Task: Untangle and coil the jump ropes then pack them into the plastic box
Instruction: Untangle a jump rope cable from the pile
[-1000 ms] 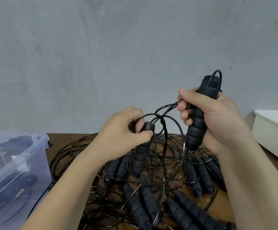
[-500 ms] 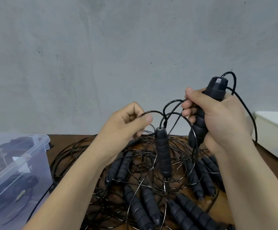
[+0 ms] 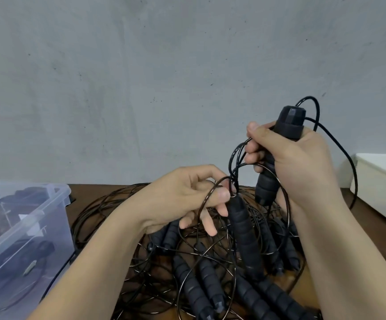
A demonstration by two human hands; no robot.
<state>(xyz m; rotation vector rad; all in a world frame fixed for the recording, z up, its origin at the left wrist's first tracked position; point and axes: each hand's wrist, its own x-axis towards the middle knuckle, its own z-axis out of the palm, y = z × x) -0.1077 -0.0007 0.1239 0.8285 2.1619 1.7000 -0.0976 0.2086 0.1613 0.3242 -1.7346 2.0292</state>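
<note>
A tangled pile of black jump ropes [image 3: 201, 273] with ribbed handles lies on the brown table. My right hand [image 3: 298, 162] grips one black handle [image 3: 289, 125] upright above the pile, its cord looping off to the right. My left hand [image 3: 187, 199] pinches a thin cord loop [image 3: 212, 192] between thumb and forefinger. A second handle [image 3: 242, 234] hangs from that cord just right of my left fingers, tilted down over the pile. The clear plastic box [image 3: 26, 218] stands at the left with coiled ropes inside.
A white tub [image 3: 383, 179] sits at the right edge of the table. A grey wall rises close behind. The table's bare wood [image 3: 88, 190] shows between the box and the pile.
My left hand let go of the second handle's top and now pinches the cord; that handle dropped and swung right. My right hand lifted its handle slightly up and right.
</note>
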